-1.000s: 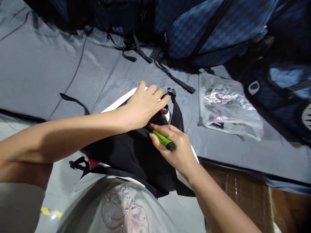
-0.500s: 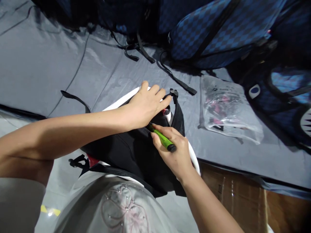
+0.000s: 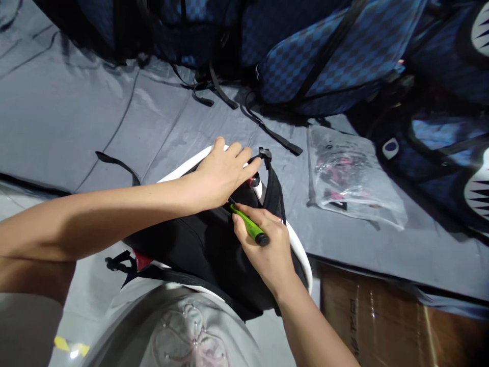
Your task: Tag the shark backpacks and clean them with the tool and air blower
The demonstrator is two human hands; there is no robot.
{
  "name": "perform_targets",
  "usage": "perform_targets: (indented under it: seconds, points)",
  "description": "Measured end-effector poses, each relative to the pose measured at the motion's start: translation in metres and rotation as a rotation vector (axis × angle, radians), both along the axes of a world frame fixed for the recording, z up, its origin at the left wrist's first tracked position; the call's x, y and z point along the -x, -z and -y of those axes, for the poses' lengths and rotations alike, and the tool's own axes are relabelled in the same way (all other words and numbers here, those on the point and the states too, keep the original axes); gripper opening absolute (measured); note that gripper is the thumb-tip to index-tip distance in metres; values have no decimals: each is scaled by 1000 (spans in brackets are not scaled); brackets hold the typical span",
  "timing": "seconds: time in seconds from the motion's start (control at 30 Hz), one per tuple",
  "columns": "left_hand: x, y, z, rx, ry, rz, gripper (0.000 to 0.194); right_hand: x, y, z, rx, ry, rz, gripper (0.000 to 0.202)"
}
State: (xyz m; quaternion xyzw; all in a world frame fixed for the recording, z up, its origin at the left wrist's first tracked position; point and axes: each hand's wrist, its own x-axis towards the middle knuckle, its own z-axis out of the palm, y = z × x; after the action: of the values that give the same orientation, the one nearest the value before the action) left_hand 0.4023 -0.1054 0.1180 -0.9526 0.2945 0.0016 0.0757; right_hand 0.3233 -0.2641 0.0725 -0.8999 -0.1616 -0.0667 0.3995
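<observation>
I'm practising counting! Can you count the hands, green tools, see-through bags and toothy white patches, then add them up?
Left hand and right hand: 2
Green pen-shaped tool: 1
Clear plastic bag: 1
Toothy white patches: 2
Total: 6

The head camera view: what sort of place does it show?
Probably a bag workshop or packing area: blue checkered backpacks stand in a row, a clear plastic bag lies on the grey-covered table, and a cardboard box sits below its edge.

grey-covered table (image 3: 76,122) — dark checkered bags (image 3: 328,61), clear plastic bag (image 3: 353,176), black-and-white bag (image 3: 217,255).
</observation>
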Motion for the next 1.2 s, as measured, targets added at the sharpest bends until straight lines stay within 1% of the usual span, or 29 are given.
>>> perform_targets:
  seconds: [0.07,0.17,0.23,0.33,0.43,0.53,0.63,0.77,0.87,1.0,1.13,1.2]
  points:
    - [0,1,1,-1,0,-1,81,-1,1,-2,20,13,10,19]
    - [-2,0,2,-19,-4,-10,83,-1,3,-1,5,11,24,20]
    - [-4,-6,0,-48,2,-41,88,2,5,2,0,25,26,20]
    - [-6,-22,-10,-104,-23,-139,104,7,9,4,-35,64,33,20]
    - [-2,-34,-22,-126,-107,-215,121,8,10,-8,-103,49,81,21]
    - [4,-36,-26,-126,-157,-202,130,3,12,-29,-182,3,134,21]
    - [9,-31,-21,-149,-191,-161,129,-4,17,-43,-262,1,146,22]
    - [10,-28,-16,-190,-223,-117,119,-6,24,-38,-302,-13,124,23]
    - [7,-31,-19,-202,-183,-145,111,-6,24,-30,-338,-19,115,22]
    - [0,-36,-28,-172,-112,-225,105,-3,20,-24,-355,-30,93,22]
    - [-9,-36,-35,-144,-73,-270,108,-2,16,-25,-377,-2,82,21]
    - [-12,-36,-37,-131,-52,-295,110,-4,15,-26,-393,-17,67,21]
